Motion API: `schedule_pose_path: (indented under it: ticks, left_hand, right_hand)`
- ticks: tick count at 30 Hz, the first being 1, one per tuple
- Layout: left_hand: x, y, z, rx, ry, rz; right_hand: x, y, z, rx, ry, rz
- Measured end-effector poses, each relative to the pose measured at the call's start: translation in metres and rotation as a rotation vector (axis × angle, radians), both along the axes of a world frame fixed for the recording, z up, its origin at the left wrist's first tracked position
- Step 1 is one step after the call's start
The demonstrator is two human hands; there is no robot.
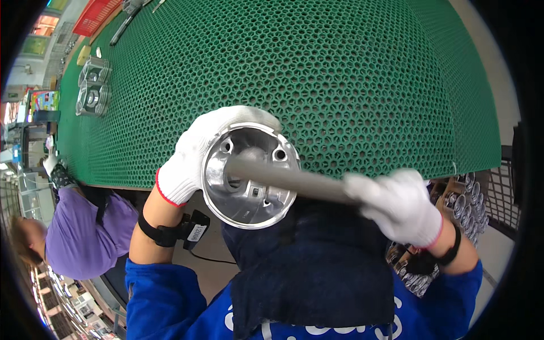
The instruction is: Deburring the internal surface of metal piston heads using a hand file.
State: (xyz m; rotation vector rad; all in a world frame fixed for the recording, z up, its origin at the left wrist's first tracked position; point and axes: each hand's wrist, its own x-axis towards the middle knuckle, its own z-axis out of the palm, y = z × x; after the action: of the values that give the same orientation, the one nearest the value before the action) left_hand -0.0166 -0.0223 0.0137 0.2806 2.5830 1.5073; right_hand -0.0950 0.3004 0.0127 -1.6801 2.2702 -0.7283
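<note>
My left hand (198, 147), in a white knitted glove with a red cuff, is wrapped round a shiny metal piston (226, 198). The piston's hollow inside faces up, showing holes and bosses in its walls. In my right hand (396, 207), gloved alike and smeared by motion, is the end of a long grey bar-shaped tool (294, 180). The tool's far end reaches into the piston's hollow; blur hides its exact kind and whether it touches the wall. Piston and tool are above the near edge of the green mat (351, 85).
Two more pistons (92, 97) stand at the mat's left side. Far left are a red basket (93, 17) and a dark-handled tool (122, 28). A person in purple (90, 232) works at the left. Many metal parts (467, 204) sit in boxes low on my right, beside black mesh (504, 198).
</note>
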Motion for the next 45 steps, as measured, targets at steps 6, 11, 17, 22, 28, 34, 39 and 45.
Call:
schedule_pose_path:
  ticks: [6,11,17,22,28,34,39,45]
  left_hand:
    - [0.010,-0.005,0.001,0.204,-0.186,0.151]
    - [0.008,0.002,-0.008,0.314,-0.139,0.160]
    - [0.016,0.003,0.007,-0.112,-0.014,0.198]
    - [0.031,0.006,-0.014,0.015,0.552,0.554]
    - [0.057,0.051,-0.025,0.336,0.509,0.422]
    - [0.071,0.040,-0.014,0.411,0.226,0.592]
    - [0.064,0.017,-0.006,0.392,0.133,0.729]
    - [0.016,-0.004,-0.004,-0.088,-0.035,0.200]
  right_hand:
    - [-0.003,-0.076,0.001,-0.270,-0.209,-0.074]
    - [0.028,0.020,0.003,0.038,-0.088,-0.033]
    - [-0.009,-0.096,-0.010,-0.554,-0.151,-0.157]
    - [-0.022,-0.033,-0.019,-0.488,-0.450,-0.272]
    - [-0.008,-0.013,-0.012,-0.385,-0.567,-0.378]
    - [0.005,0.017,-0.009,-0.337,-0.377,-0.242]
    - [0.021,0.051,0.001,-0.150,-0.306,-0.192]
    - [0.023,0.016,-0.018,-0.306,-0.036,-0.128]
